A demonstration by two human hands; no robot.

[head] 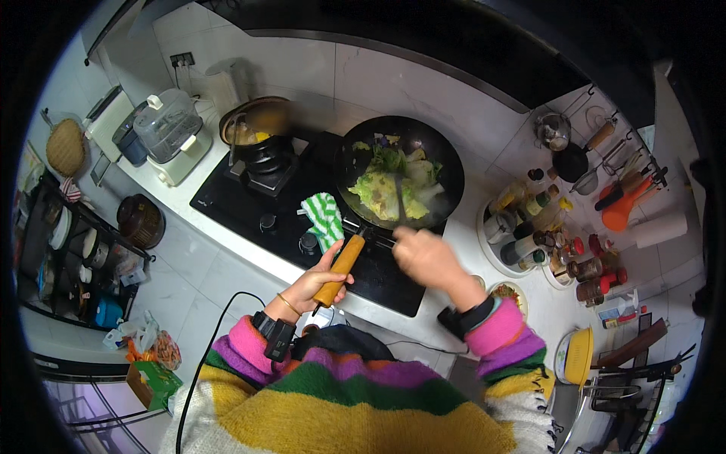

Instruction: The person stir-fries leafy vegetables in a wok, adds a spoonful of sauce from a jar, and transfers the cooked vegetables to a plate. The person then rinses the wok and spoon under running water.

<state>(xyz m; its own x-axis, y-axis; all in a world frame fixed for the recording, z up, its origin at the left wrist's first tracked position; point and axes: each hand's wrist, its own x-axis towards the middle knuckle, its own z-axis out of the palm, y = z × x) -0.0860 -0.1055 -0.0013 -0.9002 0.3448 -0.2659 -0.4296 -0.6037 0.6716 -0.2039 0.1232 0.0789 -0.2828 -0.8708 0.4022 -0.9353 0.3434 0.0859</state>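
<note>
My left hand point(311, 288) is closed around the yellowish wooden handle point(347, 261) of a black wok point(450, 164). The wok sits on the right side of a black glass gas hob point(227, 200). My right hand point(425, 258), blurred, grips a dark spatula point(401, 198) whose far end goes down among the food. Chopped green and pale leafy cabbage point(377, 193) lies in the wok, with a little steam over it. A green-and-white striped cloth point(323, 214) rests on the hob just left of the handle, close to the control knobs point(308, 243).
A black pot point(266, 162) holding food stands on the left burner. Left of the hob is a countertop steamer point(170, 136). Seasoning bottles and jars point(524, 227) crowd the right counter, near a plate of chopped food point(510, 295) and a yellow basket point(578, 356). A range hood point(397, 51) overhangs the hob.
</note>
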